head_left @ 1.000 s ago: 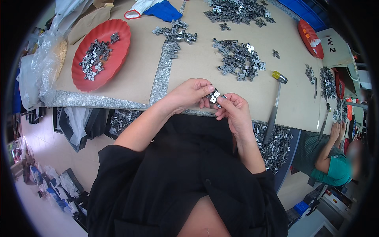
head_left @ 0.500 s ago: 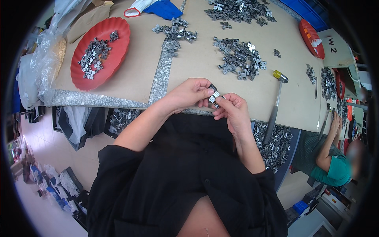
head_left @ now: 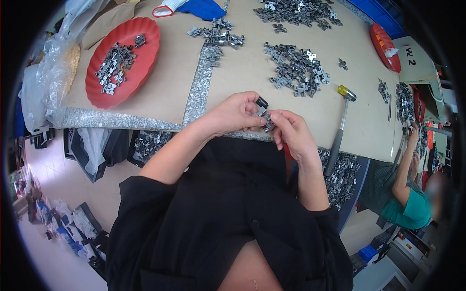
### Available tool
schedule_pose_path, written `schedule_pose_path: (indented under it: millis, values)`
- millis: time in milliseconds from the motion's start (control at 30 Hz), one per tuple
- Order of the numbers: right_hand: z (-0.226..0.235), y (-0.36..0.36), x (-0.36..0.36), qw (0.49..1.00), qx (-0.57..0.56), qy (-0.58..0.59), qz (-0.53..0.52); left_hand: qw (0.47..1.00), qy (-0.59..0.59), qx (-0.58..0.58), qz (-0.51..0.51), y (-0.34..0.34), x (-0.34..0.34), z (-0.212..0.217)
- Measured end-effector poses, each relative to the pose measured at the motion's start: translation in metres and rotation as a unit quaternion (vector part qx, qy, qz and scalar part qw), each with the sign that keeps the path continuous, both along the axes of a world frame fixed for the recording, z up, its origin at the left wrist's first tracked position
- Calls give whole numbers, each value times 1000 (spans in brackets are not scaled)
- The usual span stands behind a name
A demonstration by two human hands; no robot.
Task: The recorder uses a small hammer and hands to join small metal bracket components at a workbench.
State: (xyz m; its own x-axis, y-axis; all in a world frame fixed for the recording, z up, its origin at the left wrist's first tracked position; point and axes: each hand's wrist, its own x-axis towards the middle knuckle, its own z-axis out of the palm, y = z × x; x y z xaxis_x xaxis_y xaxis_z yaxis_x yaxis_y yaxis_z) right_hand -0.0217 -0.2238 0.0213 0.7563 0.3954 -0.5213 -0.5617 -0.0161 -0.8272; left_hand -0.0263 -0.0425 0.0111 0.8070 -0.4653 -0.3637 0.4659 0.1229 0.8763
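Close to the table's front edge, my left hand [head_left: 241, 112] pinches a small shiny metal part [head_left: 265, 116] between thumb and fingers. My right hand [head_left: 291, 130] grips the same part from the other side with thumb and forefinger. A dark piece [head_left: 262, 102] shows at my left fingertips; whether it belongs to the part I cannot tell. Beyond my hands lies a pile of similar metal parts [head_left: 300, 70]. To the right, a hammer [head_left: 341, 127] with a yellow head and dark grip lies with its handle over the table edge.
A red scalloped plate [head_left: 143, 65] with metal parts stands at the left. More parts [head_left: 218, 39] lie at the back, near a blue and white glove [head_left: 204, 8]. Below the edge are bins of parts [head_left: 340, 179]. On the right, a co-worker in a green sleeve [head_left: 405, 208] works at the table.
The metal part has turned in my fingers, its bright face now less visible. My right hand has shifted slightly up and right. The co-worker's hand has moved up.
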Motion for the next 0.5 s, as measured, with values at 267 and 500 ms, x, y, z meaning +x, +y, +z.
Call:
schedule_pose_path:
  millis: [267,500]
  values:
    - [-3,-3,12,994,-59,-47,82,1000,-4,7,0,-2,2,3]
    - [-14,4,-3,990,-63,-127,28,999,-39,33,6,-2,3,-6]
